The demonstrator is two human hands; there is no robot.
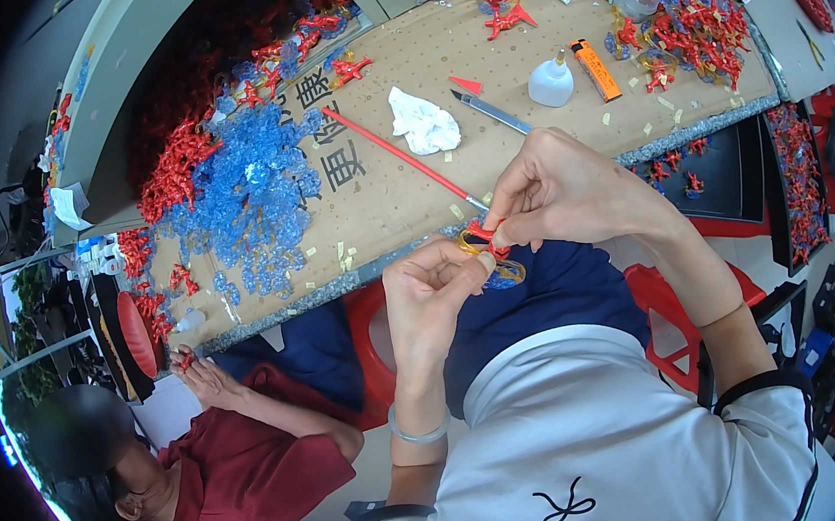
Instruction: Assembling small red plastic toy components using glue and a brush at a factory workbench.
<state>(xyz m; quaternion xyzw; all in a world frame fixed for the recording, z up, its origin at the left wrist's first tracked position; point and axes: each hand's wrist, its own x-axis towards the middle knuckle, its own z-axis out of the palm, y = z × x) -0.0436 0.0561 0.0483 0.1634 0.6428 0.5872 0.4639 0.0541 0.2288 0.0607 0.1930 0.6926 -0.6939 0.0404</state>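
Note:
Near the table's front edge, above my lap, both hands pinch one small plastic figure (480, 232) with red, clear yellow and clear blue parts. My left hand (433, 294) is closed on its yellow and blue side, thumb and forefinger together. From the right, my right hand (557, 192) grips the red part between its fingertips. The fingers cover much of the piece, so its exact shape is hidden. A thin red-handled tool (392, 149) lies just beyond my hands, its metal end by my right fingers. A grey craft knife (492, 113) lies beyond my right hand.
A heap of clear blue parts (254, 181) and red figures (177, 168) covers the left. Further pieces (702, 27) pile at the right. Crumpled tissue (422, 121), a clear squeeze bottle (551, 82) and an orange box (595, 70) stand between. A co-worker (256, 457) sits at left.

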